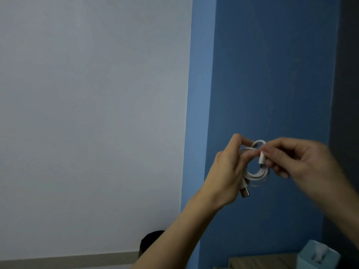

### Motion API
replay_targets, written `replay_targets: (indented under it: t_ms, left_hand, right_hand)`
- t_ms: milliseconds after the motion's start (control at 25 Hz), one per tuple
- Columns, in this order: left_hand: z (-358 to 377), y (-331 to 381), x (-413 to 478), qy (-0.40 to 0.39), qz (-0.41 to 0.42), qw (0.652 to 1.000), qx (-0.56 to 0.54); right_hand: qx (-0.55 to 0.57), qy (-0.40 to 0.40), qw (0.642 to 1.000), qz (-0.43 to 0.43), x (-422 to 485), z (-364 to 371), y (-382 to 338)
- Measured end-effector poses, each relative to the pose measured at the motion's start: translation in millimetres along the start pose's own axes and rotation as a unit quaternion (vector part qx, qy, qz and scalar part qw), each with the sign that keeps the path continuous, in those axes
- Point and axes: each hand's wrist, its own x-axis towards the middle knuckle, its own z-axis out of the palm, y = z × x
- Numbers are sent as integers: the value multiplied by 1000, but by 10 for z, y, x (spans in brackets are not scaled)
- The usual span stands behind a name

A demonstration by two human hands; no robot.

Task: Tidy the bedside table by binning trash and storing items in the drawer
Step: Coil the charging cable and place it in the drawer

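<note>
Coiling is the step in hand, by the look of it: a white charging cable (255,174) is held up in front of the blue wall (272,74), wound into a small ring between both hands. The left hand (229,171) is closed around the left side of the ring, thumb and fingers pinching the turns together, with the metal USB plug (245,192) hanging out just below that hand. The right hand (303,162) is narrowed to a fingertip pinch on the small white connector (261,157) at the cable's other end, at the right of the ring's top; this hand is motion-blurred, so exactly where its fingers meet is hard to read.

The main risk is the ring springing open. Nothing binds the turns except the left hand's pinch, so if that grip loosens while the right hand tucks the free end, the loops could unwind and drop. A loose end threaded poorly may also slip back out once released.

Well below the cable, the wooden table (262,262) shows only at its top edge, with a pale blue tissue box (318,255) on it to the right. The drawer is out of view, so the gaze must drop before storing, or the cable could miss it.
</note>
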Motion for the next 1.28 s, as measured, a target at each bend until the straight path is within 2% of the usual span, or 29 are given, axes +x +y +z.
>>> replay_targets:
  t_ms: [160,240,320,400,480,560,600,640,760,880,960,1040,1120,1240,1280]
  left_hand:
    - [-18,69,35,20,8,1000,-12]
    - [-23,99,51,20,15,1000,-8]
    - [-30,120,57,14,25,1000,1]
    - [-50,125,67,8,28,1000,2]
    - [-49,138,77,10,22,1000,-18]
    - [-41,168,93,5,15,998,-54]
    - [-33,183,102,-2,13,998,-69]
    - [-32,198,104,-11,11,997,-78]
    - [-71,187,74,-32,5,994,-105]
    - [-127,126,50,-38,-10,993,-111]
    - [-143,103,58,-38,-22,994,-99]
    - [-153,112,57,-47,-31,994,-93]
    - [-174,130,39,-64,-31,993,-91]
    - [-221,114,-2,-87,-30,993,-70]
    - [-241,109,-7,-94,-24,994,-47]
  right_hand:
    - [-159,105,977,-93,-89,133,73]
    - [-164,100,978,-78,-58,89,187]
    - [-23,19,1000,9,-11,38,232]
    - [101,-60,990,72,0,12,263]
    - [197,-95,969,118,-21,-11,313]
    - [325,-114,922,175,-44,-18,387]
    - [360,-121,906,186,-52,-15,403]
    - [360,-127,905,187,-50,-11,429]
    - [259,-126,945,155,-27,-21,478]
    - [84,-46,993,66,28,-132,444]
    - [-66,-14,998,-2,44,-215,402]
    - [-152,13,986,-67,52,-252,351]
    - [-182,26,978,-100,26,-250,284]
    - [-85,3,994,-63,-46,-218,202]
    - [-85,13,994,-62,-54,-215,203]
